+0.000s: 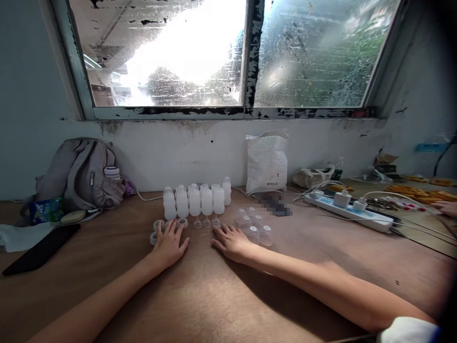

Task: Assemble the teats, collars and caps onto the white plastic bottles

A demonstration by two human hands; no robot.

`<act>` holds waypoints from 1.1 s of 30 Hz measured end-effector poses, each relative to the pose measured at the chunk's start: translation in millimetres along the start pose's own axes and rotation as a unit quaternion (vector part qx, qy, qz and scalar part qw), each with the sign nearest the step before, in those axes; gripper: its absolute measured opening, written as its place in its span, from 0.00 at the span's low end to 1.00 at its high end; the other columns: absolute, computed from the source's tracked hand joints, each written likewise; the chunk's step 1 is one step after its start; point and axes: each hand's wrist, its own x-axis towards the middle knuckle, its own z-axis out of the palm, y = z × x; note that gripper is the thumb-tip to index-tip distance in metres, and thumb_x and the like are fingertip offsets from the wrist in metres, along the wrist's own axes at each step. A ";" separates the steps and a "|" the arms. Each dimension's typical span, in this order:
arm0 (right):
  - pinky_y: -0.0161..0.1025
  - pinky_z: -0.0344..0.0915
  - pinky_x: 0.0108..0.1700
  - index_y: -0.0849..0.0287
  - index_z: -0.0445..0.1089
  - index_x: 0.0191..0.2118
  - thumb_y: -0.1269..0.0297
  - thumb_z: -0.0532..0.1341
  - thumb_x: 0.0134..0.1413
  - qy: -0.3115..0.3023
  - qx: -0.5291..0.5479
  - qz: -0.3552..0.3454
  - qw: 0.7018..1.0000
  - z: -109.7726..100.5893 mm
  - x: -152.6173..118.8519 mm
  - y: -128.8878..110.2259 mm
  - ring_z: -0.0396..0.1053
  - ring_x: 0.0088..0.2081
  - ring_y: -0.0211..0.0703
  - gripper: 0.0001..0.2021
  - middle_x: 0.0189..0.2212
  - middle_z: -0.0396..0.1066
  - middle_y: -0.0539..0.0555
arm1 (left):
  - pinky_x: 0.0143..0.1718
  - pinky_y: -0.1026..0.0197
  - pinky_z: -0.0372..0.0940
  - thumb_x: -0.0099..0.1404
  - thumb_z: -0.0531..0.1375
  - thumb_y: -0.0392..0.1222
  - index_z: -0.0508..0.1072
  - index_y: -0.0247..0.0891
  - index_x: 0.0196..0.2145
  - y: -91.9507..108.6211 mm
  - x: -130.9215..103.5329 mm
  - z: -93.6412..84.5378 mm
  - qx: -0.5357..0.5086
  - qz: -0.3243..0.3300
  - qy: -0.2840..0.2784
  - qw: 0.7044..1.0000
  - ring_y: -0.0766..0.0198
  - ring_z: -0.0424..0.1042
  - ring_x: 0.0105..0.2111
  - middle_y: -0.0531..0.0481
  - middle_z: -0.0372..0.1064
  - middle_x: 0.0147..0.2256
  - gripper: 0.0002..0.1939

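My left hand (167,245) lies palm down on the brown tabletop with its fingers spread. Its fingertips reach among several translucent bottle rings (182,223), partly hiding them. My right hand (233,244) also rests flat, fingers apart, just left of a cluster of clear dome-shaped bottle caps (266,236); whether it touches the nearest cap I cannot tell. Between and beyond the hands stand three clear bottle teats (206,222) in a short row. Behind them, several frosted white baby bottles (194,201) are lined up upright.
A grey backpack (80,176) leans on the wall at left, near a black phone-shaped slab (42,250). A white plastic bag (267,164) stands behind the caps. To the right lies a power strip (352,213) with cables. Another person's hand (447,208) shows at the far right edge.
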 end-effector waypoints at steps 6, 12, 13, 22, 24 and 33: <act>0.47 0.55 0.48 0.57 0.55 0.54 0.54 0.47 0.57 0.047 0.058 -0.110 0.991 -2.8 -9.5 -17.2 0.59 0.47 0.51 0.22 0.46 0.62 0.60 | 0.55 0.36 0.31 0.61 0.47 0.47 0.58 0.37 0.53 0.9 -0.3 2.6 -0.020 0.013 0.018 1.000 0.50 0.54 0.54 0.40 0.61 0.51 0.23; 0.47 0.50 0.53 0.55 0.51 0.57 0.55 0.48 0.57 0.030 0.106 -0.220 0.969 -3.7 -11.9 -36.0 0.53 0.53 0.49 0.23 0.52 0.56 0.60 | 0.55 0.37 0.30 0.61 0.48 0.48 0.57 0.37 0.54 2.0 2.8 -1.3 -0.009 0.018 0.013 1.000 0.50 0.48 0.57 0.41 0.55 0.55 0.25; 0.47 0.49 0.54 0.55 0.52 0.57 0.55 0.48 0.57 0.017 0.111 -0.228 0.967 -2.8 -10.7 -36.6 0.51 0.55 0.50 0.23 0.54 0.55 0.60 | 0.55 0.37 0.30 0.60 0.48 0.48 0.58 0.37 0.53 1.7 3.5 -0.9 -0.011 0.014 0.008 1.000 0.50 0.48 0.57 0.41 0.55 0.55 0.25; 0.44 0.51 0.54 0.53 0.57 0.55 0.58 0.50 0.57 0.020 0.160 -0.224 0.961 3.6 -9.8 -33.3 0.55 0.53 0.48 0.20 0.52 0.57 0.58 | 0.55 0.39 0.32 0.61 0.48 0.45 0.63 0.41 0.46 2.3 3.5 -5.6 -0.058 0.038 -0.002 0.998 0.53 0.50 0.56 0.46 0.59 0.52 0.16; 0.44 0.52 0.53 0.53 0.58 0.54 0.59 0.50 0.57 0.028 0.160 -0.227 0.960 3.0 -10.8 -33.7 0.56 0.52 0.47 0.19 0.51 0.58 0.58 | 0.55 0.38 0.32 0.61 0.48 0.44 0.59 0.41 0.50 1.5 3.8 -4.8 -0.063 0.044 -0.011 0.997 0.53 0.49 0.56 0.45 0.58 0.54 0.19; 0.43 0.54 0.52 0.55 0.59 0.53 0.61 0.51 0.57 0.039 0.146 -0.235 0.960 -1.0 -12.7 -35.2 0.57 0.51 0.46 0.18 0.49 0.60 0.57 | 0.54 0.38 0.34 0.61 0.49 0.46 0.56 0.40 0.54 -1.0 7.0 1.7 -0.071 0.035 -0.023 0.997 0.51 0.53 0.54 0.44 0.59 0.53 0.23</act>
